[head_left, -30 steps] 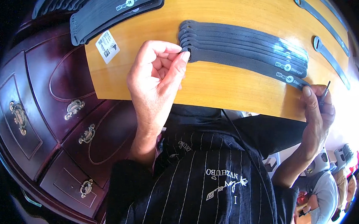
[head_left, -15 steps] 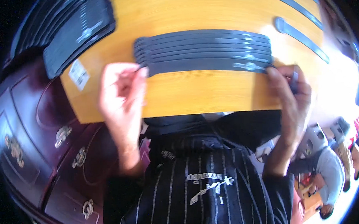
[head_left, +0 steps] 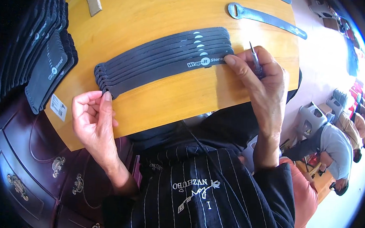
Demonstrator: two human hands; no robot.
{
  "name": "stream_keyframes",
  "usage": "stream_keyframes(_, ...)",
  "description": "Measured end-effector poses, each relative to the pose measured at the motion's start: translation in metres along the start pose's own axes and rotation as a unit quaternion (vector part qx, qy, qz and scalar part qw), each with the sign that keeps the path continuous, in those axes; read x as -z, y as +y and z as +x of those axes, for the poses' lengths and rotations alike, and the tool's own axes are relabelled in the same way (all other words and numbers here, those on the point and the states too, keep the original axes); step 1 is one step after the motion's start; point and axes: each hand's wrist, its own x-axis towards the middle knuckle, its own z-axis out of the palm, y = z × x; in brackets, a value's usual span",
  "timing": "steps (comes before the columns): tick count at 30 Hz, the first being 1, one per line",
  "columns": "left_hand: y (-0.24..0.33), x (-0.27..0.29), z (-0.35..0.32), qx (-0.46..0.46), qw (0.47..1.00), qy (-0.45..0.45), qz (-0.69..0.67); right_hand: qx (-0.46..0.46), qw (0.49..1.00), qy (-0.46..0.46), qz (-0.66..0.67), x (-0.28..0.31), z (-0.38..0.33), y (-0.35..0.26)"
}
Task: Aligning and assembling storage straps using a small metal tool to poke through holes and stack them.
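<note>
Work surface: a yellow-orange wooden board (head_left: 159, 92) lying across the top of a dark carved cabinet (head_left: 29, 164) with brass drawer handles.
Main item: a fanned row of dark grey straps (head_left: 160, 62), overlapped edge on edge, running from the board's left middle up toward its right. Each strap has a rounded end at the left and a pale printed mark near the right end.
Left hand (head_left: 93, 119): at the lower left end of the row, fingers loosely curled, thumb and forefinger tip touching the rounded ends of the nearest straps. It grips nothing; the fingers only press against the strap ends.
Right hand (head_left: 260, 76): at the right end of the row, forefinger tip pressed on the end of the nearest strap. The remaining fingers are closed around a thin metal tool (head_left: 255, 59), its point standing up past the knuckles.
Spare stack: a second batch of wider dark pieces (head_left: 46, 63) overlapped along the left edge of the board, well apart from both hands.
Single strap: one long grey strap with a slot (head_left: 265, 19) lying alone at the upper right of the board.
Label: a small white sticker (head_left: 59, 107) on the board near the left corner.
Background: other people (head_left: 332, 145) seated at the lower right, well away from the board.
</note>
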Motion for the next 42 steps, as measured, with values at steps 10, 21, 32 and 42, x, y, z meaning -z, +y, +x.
stream_keyframes(10, -0.001, 0.001, -0.001, 0.002, 1.000, 0.002, -0.005, 0.054, 0.997, 0.022, -0.053, -0.004, 0.003, 0.001)
stream_keyframes(21, 0.010, 0.003, 0.007, 0.005, 1.000, -0.018, 0.017, 0.007, 0.999, -0.008, 0.042, -0.004, 0.011, -0.008)
stream_keyframes(32, 0.024, 0.013, 0.000, 0.041, 0.998, -0.042, -0.024, 0.075, 0.995, -0.027, -0.063, 0.010, 0.004, -0.020)
stream_keyframes(42, 0.020, 0.006, 0.006, 0.062, 0.993, -0.095, -0.033, 0.100, 0.981, -0.091, -0.137, 0.011, 0.015, -0.022)
